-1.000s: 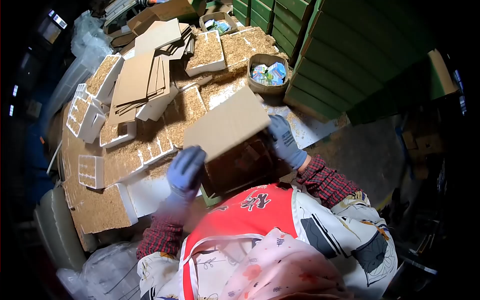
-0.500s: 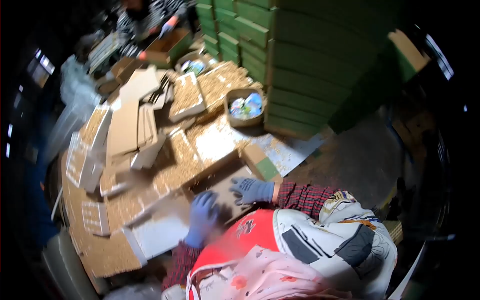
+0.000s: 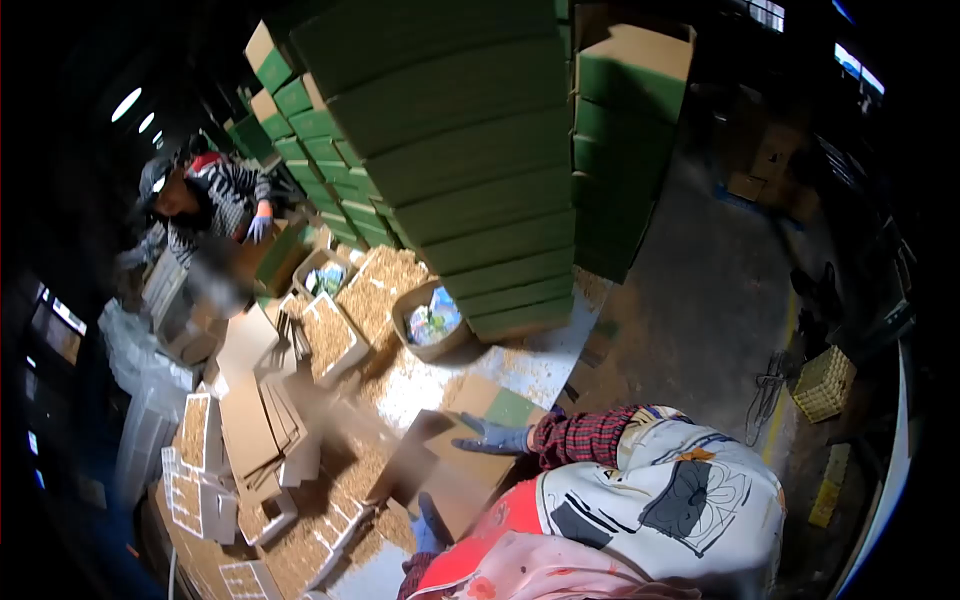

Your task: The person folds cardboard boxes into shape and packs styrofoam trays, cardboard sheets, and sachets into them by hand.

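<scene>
A brown cardboard box (image 3: 462, 488) lies in front of my body, with brown flaps or panels across its top. On its far right side, my right hand (image 3: 494, 436), in a grey-blue glove, lies flat with the fingers stretched out against the cardboard. My left hand (image 3: 428, 524), gloved too, is at the box's near left edge with its visible fingers extended; part of it is hidden. A brown and green flap (image 3: 508, 405) sticks out beyond my right hand.
Flat cardboard pieces (image 3: 250, 425) are piled left of the box, near white trays (image 3: 330, 340) of small tan pieces. A bin (image 3: 432, 325) holds colourful packets. Tall green boxes (image 3: 450, 170) are stacked behind. A co-worker (image 3: 215, 200) stands at far left. A yellow basket (image 3: 825, 383) sits right.
The view has swung right. The box's inside showed before; brown panels now cover much of it. Both hands have shifted outward along the box's sides.
</scene>
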Motion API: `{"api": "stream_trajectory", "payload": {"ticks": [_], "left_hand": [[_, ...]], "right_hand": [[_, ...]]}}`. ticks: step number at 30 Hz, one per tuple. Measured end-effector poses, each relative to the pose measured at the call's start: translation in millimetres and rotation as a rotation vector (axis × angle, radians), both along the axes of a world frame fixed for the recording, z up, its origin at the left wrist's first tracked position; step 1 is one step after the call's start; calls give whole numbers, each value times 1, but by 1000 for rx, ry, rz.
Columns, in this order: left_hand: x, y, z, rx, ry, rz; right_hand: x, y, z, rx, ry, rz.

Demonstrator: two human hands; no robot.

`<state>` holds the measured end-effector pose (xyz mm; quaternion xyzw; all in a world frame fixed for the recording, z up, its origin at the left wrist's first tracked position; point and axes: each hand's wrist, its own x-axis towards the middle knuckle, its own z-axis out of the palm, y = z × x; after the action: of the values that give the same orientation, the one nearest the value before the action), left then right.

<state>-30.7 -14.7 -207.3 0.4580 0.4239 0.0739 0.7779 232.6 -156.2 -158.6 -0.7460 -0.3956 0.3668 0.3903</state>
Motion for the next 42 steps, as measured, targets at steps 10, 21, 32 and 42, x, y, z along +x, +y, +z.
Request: {"api": "stream_trajectory", "payload": {"ticks": [10, 21, 32, 42], "left_hand": [[143, 45, 299, 994, -718, -226], [422, 48, 512, 1011, -1030, -234], [402, 52, 489, 1069, -989, -267], [421, 51, 233, 972, -560, -602]], "right_hand": [[103, -102, 337, 881, -185, -415], [330, -193, 584, 1027, -1555, -883], [343, -97, 582, 177, -626, -253], [234, -108, 142, 950, -420, -930]]}}
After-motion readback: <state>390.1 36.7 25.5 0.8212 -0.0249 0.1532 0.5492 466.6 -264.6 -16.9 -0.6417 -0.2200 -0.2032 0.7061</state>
